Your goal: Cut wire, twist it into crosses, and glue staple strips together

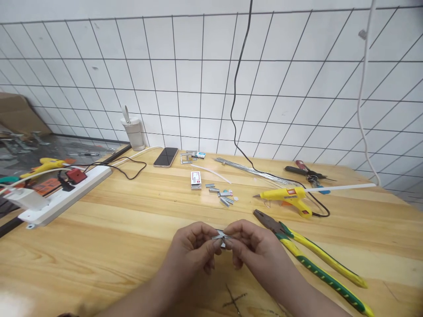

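staple strips [222,237] pinched between our left hand [193,246] and right hand [251,244], mid-fitting; next we judge careful alignment needed.

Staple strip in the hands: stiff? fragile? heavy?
Probably light: left hand and right hand pinch the staple strip with fingertips alone. Likely stiff yet snappable: short pieces lie loose on the table.

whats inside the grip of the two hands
A small grey metal piece, pinched between the left hand and the right hand above the wooden table. The fingertips cover its ends, so its full shape cannot be seen.
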Tool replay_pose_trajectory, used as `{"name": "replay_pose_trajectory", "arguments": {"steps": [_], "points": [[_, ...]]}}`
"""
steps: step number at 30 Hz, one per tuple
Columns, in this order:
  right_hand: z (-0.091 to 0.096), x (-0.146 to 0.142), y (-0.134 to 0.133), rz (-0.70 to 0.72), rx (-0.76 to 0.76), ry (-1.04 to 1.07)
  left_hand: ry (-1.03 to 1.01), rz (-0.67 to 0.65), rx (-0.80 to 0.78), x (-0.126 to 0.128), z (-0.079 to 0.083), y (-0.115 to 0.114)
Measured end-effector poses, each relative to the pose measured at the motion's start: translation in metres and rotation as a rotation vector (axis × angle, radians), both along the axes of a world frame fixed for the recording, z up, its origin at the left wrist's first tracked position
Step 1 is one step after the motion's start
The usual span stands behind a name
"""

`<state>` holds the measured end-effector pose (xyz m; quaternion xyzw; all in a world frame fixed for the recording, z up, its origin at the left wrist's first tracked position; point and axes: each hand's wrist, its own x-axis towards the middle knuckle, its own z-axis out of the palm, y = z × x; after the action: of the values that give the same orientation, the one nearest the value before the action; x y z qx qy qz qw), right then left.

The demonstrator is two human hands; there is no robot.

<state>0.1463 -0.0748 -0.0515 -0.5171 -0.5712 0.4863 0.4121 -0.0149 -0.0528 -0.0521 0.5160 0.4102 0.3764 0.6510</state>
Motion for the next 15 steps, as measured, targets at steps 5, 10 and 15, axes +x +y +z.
{"name": "replay_pose_trajectory", "arguments": {"steps": [5, 10, 15], "points": [[0.008, 0.008, 0.004, 0.007, -0.177, 0.144, 0.007, -0.085, -0.055, -0.003, -0.001, 0.003], [0.01, 0.013, 0.002, -0.04, -0.126, -0.017, 0.007, -0.153, -0.065, -0.003, -0.012, 0.0], [0.01, 0.011, -0.003, -0.016, 0.098, -0.264, 0.048, -0.17, -0.069, -0.001, -0.013, -0.003]]}}
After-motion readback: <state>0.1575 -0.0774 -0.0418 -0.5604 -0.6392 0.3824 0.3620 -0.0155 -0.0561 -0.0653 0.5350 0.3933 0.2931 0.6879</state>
